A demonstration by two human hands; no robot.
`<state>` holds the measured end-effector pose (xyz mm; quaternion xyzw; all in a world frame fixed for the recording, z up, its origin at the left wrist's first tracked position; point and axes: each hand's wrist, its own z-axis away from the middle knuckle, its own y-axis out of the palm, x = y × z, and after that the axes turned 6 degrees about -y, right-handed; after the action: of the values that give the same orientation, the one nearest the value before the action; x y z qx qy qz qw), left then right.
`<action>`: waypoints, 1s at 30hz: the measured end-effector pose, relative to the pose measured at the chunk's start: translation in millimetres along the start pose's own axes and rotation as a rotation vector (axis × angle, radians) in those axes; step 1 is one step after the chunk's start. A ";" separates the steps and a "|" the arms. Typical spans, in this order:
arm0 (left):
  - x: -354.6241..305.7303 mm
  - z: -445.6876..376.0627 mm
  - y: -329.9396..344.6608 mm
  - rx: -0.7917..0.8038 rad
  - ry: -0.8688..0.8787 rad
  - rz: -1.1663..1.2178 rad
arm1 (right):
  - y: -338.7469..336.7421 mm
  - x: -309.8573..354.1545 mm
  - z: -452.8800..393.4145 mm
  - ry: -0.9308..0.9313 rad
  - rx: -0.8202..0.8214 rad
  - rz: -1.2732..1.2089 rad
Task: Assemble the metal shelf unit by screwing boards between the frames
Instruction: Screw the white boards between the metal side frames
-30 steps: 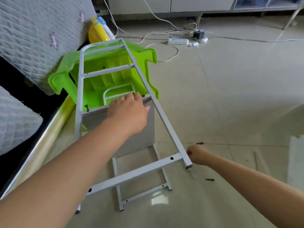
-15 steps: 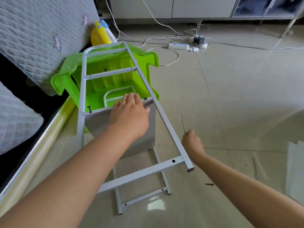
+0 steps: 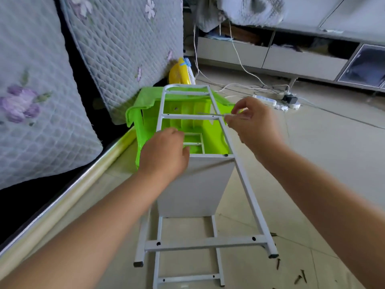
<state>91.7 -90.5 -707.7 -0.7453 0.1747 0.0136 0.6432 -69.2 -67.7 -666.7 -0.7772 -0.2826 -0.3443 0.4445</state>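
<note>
2 white metal frames [image 3: 248,184] lie tilted on the floor with a grey board [image 3: 193,184] standing on edge between them, its top edge against the upper frame's crossbar, where a dark screw head [image 3: 226,155] shows at the right corner. I have my left hand [image 3: 164,153] curled over the board's top left corner, fingers hooked over the edge and gripping it. My right hand [image 3: 252,122] hangs above the upper frame's right rail, thumb and fingertips pinching a thin metal tool [image 3: 210,115] that points left, level with the next crossbar up; it is too blurred to say what kind of tool it is. The far end of the frames rests over an overturned green plastic stool [image 3: 145,113]. Several loose dark screws [image 3: 300,276] lie on the tiled floor [image 3: 312,163] near the frame's right foot. To the left, quilted cushions [image 3: 41,101] with purple flowers lean beside a shiny metal rail [image 3: 62,201]. A white power strip [image 3: 266,100] with cables lies farther back, before a low cabinet [image 3: 291,61].
</note>
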 end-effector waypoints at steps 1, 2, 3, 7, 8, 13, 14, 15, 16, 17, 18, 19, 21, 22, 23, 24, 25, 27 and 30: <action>9.5 -2.1 -3.2 -0.013 -0.037 0.031 | 4.4 2.1 -3.0 0.015 0.003 -0.065; 18.3 -4.0 -6.1 -0.001 -0.062 0.057 | 8.5 4.4 -5.1 0.031 0.005 -0.127; 25.7 -5.6 -8.2 0.030 -0.070 0.079 | 12.4 6.5 -6.5 0.041 0.016 -0.168; 41.9 -4.4 -9.2 0.123 -0.007 0.150 | 28.9 7.9 -7.3 -0.014 0.101 -0.175; 44.8 -4.0 -8.1 0.113 -0.001 0.174 | 32.4 7.6 -7.3 -0.033 0.113 -0.178; 55.1 -5.0 1.4 0.083 -0.031 0.386 | 38.1 8.4 -6.6 -0.122 0.103 -0.156; 56.4 -5.2 4.0 0.083 -0.030 0.417 | 37.7 9.0 -6.7 -0.132 0.099 -0.160; 58.1 -5.4 7.0 0.085 -0.029 0.438 | 37.5 9.3 -7.5 -0.137 0.093 -0.176; 59.8 -5.5 10.4 0.085 -0.025 0.450 | 37.9 9.7 -8.3 -0.139 0.090 -0.206; 62.2 -5.0 13.9 0.086 -0.020 0.452 | 38.6 10.2 -9.1 -0.141 0.092 -0.236; 64.5 -4.1 16.1 0.093 -0.015 0.449 | 40.2 10.7 -9.9 -0.150 0.101 -0.246; 67.2 -3.0 18.0 0.110 -0.010 0.448 | 42.1 11.5 -10.0 -0.173 0.121 -0.232; 72.1 -1.5 20.3 0.157 0.023 0.449 | 46.6 13.6 -8.3 -0.237 0.172 -0.179; 74.5 -1.1 20.9 0.188 0.050 0.437 | 49.1 14.7 -7.0 -0.264 0.197 -0.160; 76.9 -1.1 21.4 0.224 0.073 0.421 | 50.9 16.1 -5.8 -0.291 0.221 -0.138; 79.3 -1.0 22.0 0.260 0.090 0.414 | 52.7 17.1 -5.0 -0.321 0.245 -0.116; 81.7 -1.1 22.7 0.292 0.099 0.417 | 54.2 18.0 -4.6 -0.345 0.265 -0.100; 85.3 -1.4 24.3 0.329 0.108 0.433 | 56.1 18.2 -5.3 -0.371 0.280 -0.083; 86.4 -1.4 25.6 0.333 0.114 0.433 | 57.1 18.7 -8.9 -0.387 0.266 -0.090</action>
<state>165.4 -115.7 -753.0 -0.5742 0.3655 0.0801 0.7282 -17.9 -98.5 -677.0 -0.7499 -0.4397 -0.1680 0.4649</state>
